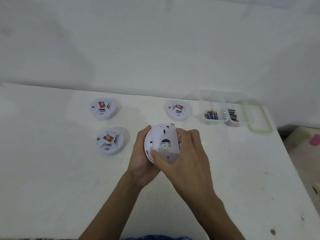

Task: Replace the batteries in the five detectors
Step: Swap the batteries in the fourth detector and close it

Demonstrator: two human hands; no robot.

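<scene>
Both hands hold one white round detector [163,135] above the table, its back facing me. My left hand [141,160] cups its left edge from below. My right hand [188,153] grips the back plate, thumb on its lower left and fingers over its right rim. A round opening in the plate shows a blue and yellow part inside. Three more detectors with red stickers stand face up: one at the far left [103,109], one in front of it [110,141], one at the far middle [178,110].
A clear plastic box [223,118] at the far right holds two groups of batteries [211,115], with its green-rimmed lid [259,118] beside it. The white table [52,153] ends at the right, where a pink object [314,139] lies lower down.
</scene>
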